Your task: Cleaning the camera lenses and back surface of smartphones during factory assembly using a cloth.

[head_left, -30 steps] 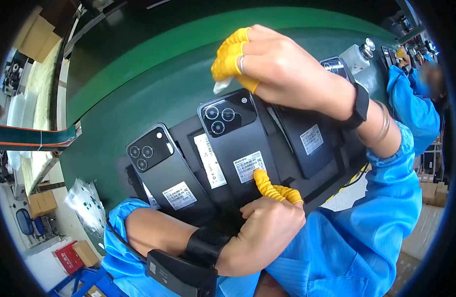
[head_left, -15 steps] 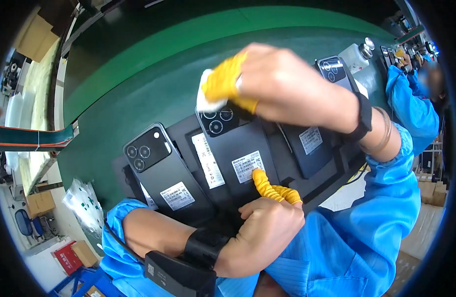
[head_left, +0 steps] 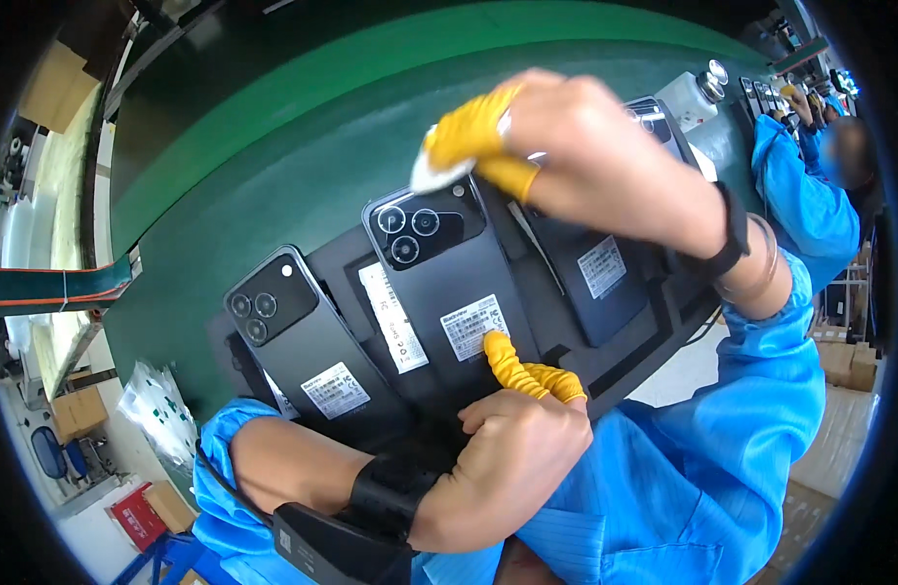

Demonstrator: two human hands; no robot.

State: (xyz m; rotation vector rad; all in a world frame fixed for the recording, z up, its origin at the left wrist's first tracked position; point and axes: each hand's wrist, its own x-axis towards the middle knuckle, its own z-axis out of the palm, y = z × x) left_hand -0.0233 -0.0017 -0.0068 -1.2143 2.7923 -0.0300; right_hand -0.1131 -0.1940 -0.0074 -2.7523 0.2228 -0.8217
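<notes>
While the left hand [head_left: 512, 453] rests over the lower end of a dark grey slab-shaped phone with three round camera lenses [head_left: 444, 278], one of its fingers, in a ribbed yellow finger cot [head_left: 512, 366], reaches out with its tip on the white printed rectangular sticker [head_left: 471, 330]; the others curl inward, and whether they enclose anything is hidden. This phone lies back up on a flat black tray [head_left: 347, 268], its lenses above that fingertip and just below the right hand's fingers. Blurred, the right hand [head_left: 556, 132] has its yellow-covered fingers closed on a wad of soft white cloth [head_left: 439, 171] at the phone's top edge; contact between cloth and phone cannot be told. A matching dark phone [head_left: 317, 341] lies to the left, and another dark phone [head_left: 600, 307] sits partly beneath the right forearm.
</notes>
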